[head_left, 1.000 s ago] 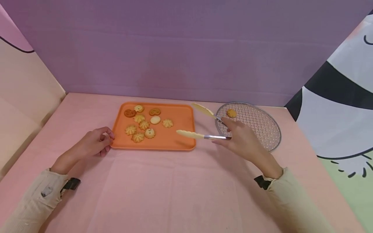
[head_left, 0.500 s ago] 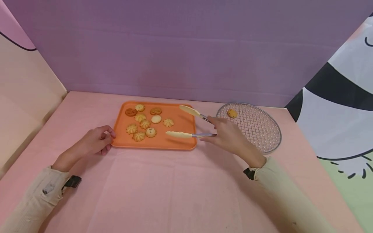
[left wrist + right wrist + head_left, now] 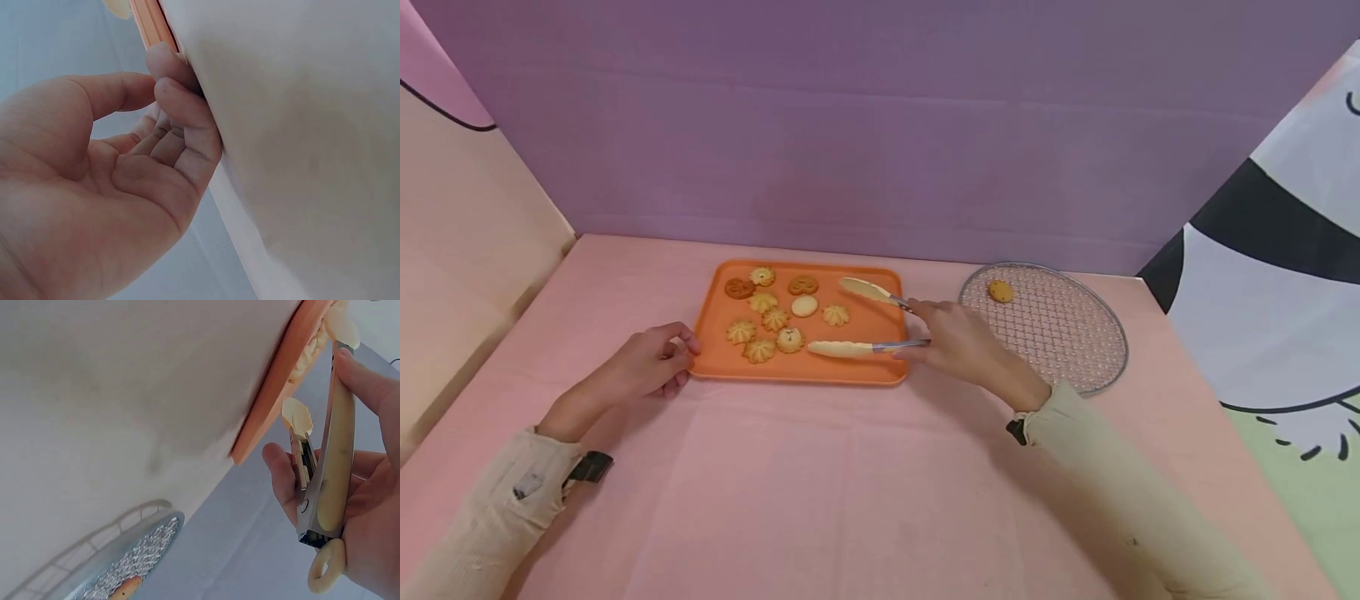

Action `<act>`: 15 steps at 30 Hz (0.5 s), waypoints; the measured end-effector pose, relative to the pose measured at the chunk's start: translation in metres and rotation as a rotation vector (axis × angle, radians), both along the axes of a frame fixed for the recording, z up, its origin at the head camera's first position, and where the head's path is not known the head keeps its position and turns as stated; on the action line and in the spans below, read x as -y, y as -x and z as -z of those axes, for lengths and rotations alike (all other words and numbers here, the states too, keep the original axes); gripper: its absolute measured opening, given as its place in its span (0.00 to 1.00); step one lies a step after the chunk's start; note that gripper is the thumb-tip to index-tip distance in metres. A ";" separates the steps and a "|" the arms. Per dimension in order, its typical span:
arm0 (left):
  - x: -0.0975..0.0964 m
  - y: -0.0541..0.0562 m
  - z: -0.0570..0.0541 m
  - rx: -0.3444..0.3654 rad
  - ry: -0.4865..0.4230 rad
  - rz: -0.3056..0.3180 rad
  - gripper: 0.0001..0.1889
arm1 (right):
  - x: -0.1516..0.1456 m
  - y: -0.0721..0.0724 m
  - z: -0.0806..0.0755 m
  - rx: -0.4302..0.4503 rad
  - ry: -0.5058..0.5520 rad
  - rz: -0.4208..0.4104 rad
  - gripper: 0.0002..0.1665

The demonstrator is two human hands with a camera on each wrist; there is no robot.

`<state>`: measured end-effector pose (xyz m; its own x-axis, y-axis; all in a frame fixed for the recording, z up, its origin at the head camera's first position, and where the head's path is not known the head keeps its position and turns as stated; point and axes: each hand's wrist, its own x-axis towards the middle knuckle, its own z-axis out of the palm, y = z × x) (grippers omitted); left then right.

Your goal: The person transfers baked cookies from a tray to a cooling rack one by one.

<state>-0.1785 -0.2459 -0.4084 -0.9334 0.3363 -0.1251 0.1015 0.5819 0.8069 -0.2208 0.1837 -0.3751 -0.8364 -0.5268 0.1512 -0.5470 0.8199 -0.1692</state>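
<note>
My right hand [image 3: 955, 337] grips a pair of tongs [image 3: 337, 456] with cream tips and metal arms. The tongs' two tips stand apart over the right half of an orange tray [image 3: 865, 367]. Between and left of them lies a flower-shaped cookie [image 3: 836, 314]. Several more cookies sit at the tray's left, among them a pale round cookie [image 3: 804, 306], a pretzel-shaped cookie [image 3: 802, 285] and a brown cookie [image 3: 739, 287]. My left hand [image 3: 643, 362] pinches the tray's left edge near its front corner, thumb against curled fingers.
A round wire-mesh rack [image 3: 1060, 333] stands on the pink tablecloth [image 3: 820, 492] to the right of the tray. One speckled cookie [image 3: 1000, 291] lies near the rack's back left. A purple backdrop [image 3: 880, 125] rises behind the table.
My right hand has carried the tongs leftward, from beside the rack to over the tray, the tips nearing the flower-shaped cookie. The left hand has stayed at the tray's edge.
</note>
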 end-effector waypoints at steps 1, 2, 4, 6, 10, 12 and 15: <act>0.000 0.000 0.000 -0.007 0.001 0.001 0.06 | 0.001 0.001 0.001 0.003 0.007 0.001 0.47; 0.000 0.000 0.000 -0.004 0.005 -0.003 0.06 | 0.003 0.002 0.002 0.005 0.016 0.002 0.47; 0.001 0.000 0.000 -0.002 0.011 -0.008 0.06 | 0.005 0.004 0.003 0.015 0.031 0.013 0.47; 0.001 0.000 -0.001 0.001 0.018 -0.014 0.06 | 0.006 0.007 0.005 0.035 0.049 0.022 0.48; 0.003 -0.001 0.000 0.007 0.019 -0.014 0.06 | 0.006 0.010 0.008 0.088 0.092 0.020 0.45; 0.004 0.001 0.001 0.013 0.019 -0.015 0.06 | 0.004 0.011 0.009 0.102 0.103 0.021 0.43; 0.005 0.003 0.004 0.016 0.023 -0.019 0.06 | 0.002 0.012 0.011 0.107 0.111 0.014 0.41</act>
<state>-0.1816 -0.2508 -0.4120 -0.9376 0.3152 -0.1472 0.0776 0.6020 0.7947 -0.2329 0.1812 -0.3859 -0.8580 -0.5000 0.1179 -0.5097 0.8002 -0.3161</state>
